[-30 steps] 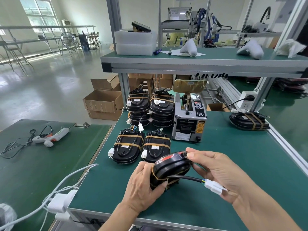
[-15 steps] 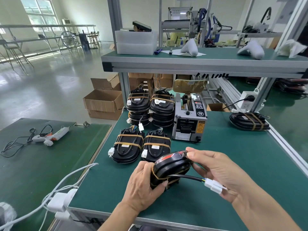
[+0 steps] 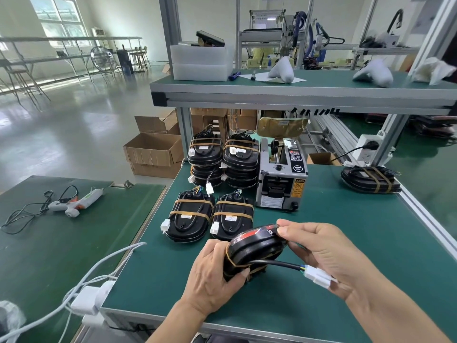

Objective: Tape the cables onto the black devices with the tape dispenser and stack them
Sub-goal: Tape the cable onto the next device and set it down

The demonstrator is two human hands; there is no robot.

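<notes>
Nothing has shifted since before: left hand and right hand still grip one device above the tabletop, fingers curled round it, cable trailing right. Two devices lie flat, two stacks stand beside one dispenser.

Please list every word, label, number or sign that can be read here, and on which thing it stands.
"CAUTION": yellow sticker on the tape dispenser.
Round badge on the dispenser: too blurred to read.
Dispenser's control panel: too small.
White labels on the taped devices: too small.
Red and white print on the held device: blurred.
</notes>
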